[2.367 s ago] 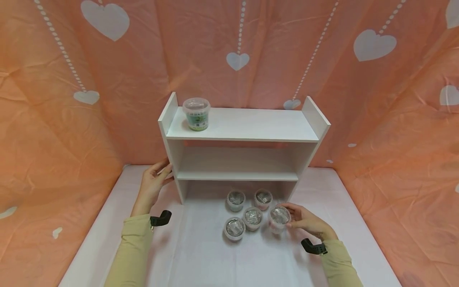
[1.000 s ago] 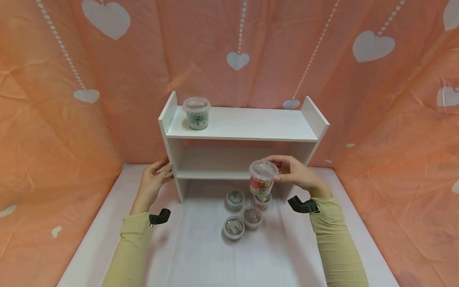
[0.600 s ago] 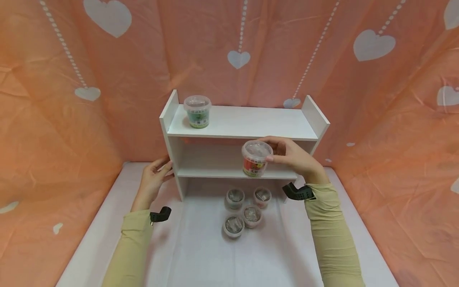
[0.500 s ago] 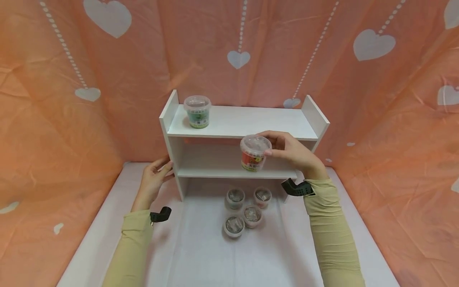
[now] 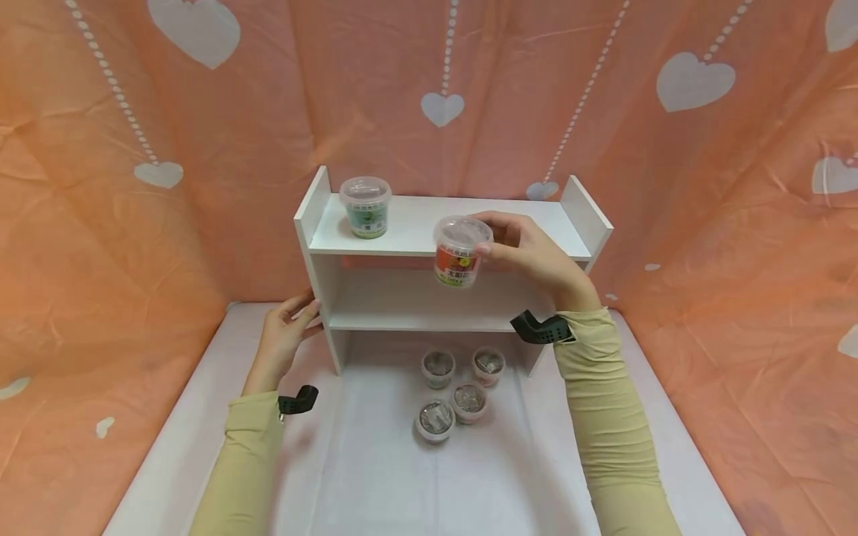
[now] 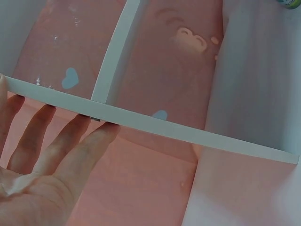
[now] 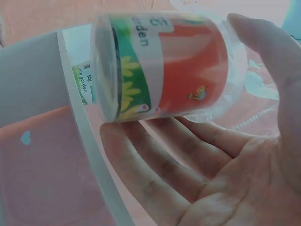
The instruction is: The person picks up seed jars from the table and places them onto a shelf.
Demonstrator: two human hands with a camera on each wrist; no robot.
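Observation:
My right hand (image 5: pixel 529 253) grips a clear lidded plastic tub with a red label (image 5: pixel 458 260) by its upper part, thumb on the near side. It hangs in front of the upper board of a white shelf unit (image 5: pixel 415 320). In the right wrist view the tub (image 7: pixel 193 66) lies across the fingers, its label partly reading "garden". A green-labelled tub (image 5: pixel 366 210) stands at the left end of the top shelf. My left hand (image 5: pixel 281 335) touches the unit's left side panel; in the left wrist view its extended fingers (image 6: pixel 70 141) rest against that panel (image 6: pixel 155 123).
Several more lidded tubs stand close together on the white table below and before the unit, among them a front-left tub (image 5: pixel 434 420) and a back-right tub (image 5: pixel 488 365). An orange cloth with white hearts (image 5: pixel 442 109) hangs behind and at both sides.
My right hand has picked the red-labelled tub off the table and raised it up and leftward, from beside the other tubs to the top shelf's height. My left hand stays at the side panel.

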